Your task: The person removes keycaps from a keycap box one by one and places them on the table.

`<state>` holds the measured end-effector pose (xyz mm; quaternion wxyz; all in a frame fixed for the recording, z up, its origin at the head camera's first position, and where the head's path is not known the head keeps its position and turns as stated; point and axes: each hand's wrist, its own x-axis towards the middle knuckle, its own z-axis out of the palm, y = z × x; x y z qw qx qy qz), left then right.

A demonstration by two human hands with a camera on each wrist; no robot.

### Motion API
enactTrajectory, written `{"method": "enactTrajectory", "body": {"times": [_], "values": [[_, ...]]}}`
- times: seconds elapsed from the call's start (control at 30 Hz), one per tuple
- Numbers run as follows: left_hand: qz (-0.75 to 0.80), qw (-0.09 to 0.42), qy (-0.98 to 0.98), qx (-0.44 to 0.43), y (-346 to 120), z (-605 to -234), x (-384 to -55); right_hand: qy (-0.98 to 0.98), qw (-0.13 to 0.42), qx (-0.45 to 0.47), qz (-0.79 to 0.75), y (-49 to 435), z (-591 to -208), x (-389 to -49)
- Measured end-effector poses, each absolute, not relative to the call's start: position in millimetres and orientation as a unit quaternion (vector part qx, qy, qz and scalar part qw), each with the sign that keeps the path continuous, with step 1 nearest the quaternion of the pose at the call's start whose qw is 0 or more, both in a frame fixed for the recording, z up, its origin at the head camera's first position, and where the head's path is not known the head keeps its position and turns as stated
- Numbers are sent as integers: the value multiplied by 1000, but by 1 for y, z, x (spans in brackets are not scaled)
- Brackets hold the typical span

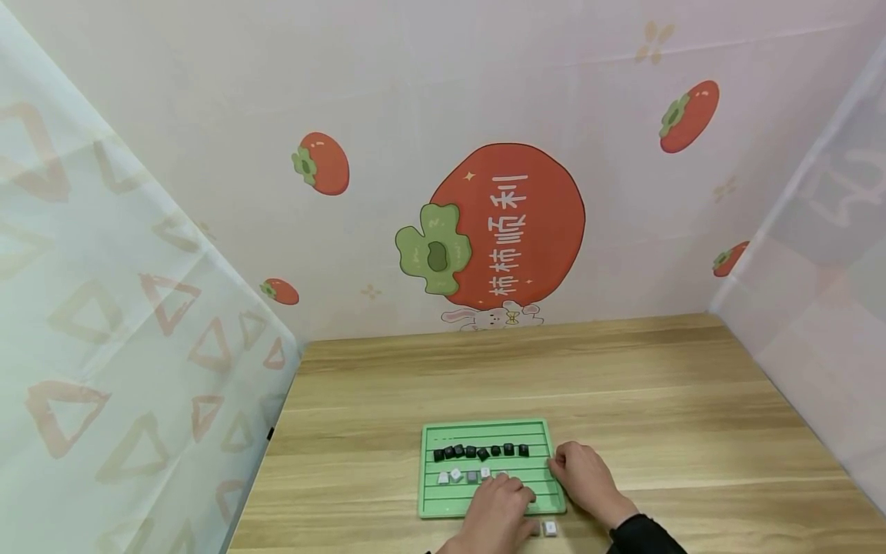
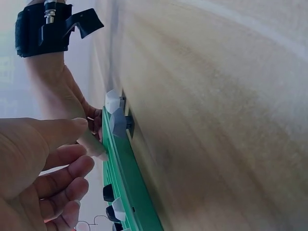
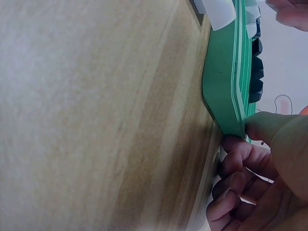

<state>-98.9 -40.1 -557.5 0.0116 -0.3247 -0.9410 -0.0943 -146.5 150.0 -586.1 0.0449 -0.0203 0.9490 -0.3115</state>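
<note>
A green grooved board (image 1: 443, 506) lies on the table with a row of small black keycaps (image 1: 471, 452) across it. Nearer sits a row of white and grey keycaps (image 1: 456, 475), partly covered by my left hand (image 1: 493, 512). That hand reaches over the board's near part, one finger extended down to its surface and the others loosely bent; I see nothing between finger and thumb. My right hand (image 1: 587, 478) grips the board's right edge, thumb on top and fingers against the side. Just off the near edge are a white keycap (image 1: 550, 528) and a grey keycap (image 2: 118, 123).
The wooden table (image 1: 360, 400) extends around the board. Behind it hangs a pale printed backdrop (image 1: 374, 92), with patterned sheets at the left (image 1: 131, 323) and right (image 1: 824, 308).
</note>
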Motion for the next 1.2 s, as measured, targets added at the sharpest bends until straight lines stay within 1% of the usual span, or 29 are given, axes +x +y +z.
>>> {"method": "enactTrajectory", "body": {"times": [0.13,0.47,0.83,0.93,1.2], "values": [[-94,27,-939,-331,-42,-555,-100,949,46,-18,-310,150,-586,-146],[-80,92,-937,-327,-45,-559,-101,950,47,-17,-308,150,-588,-147],[-94,130,-939,-303,-51,-558,-108,951,47,-20,-305,150,-586,-147],[-90,133,-940,-302,-52,-559,-109,951,46,-21,-305,150,-586,-147],[-96,120,-948,-280,-54,-564,-112,950,45,-24,-307,150,-587,-146]]}}
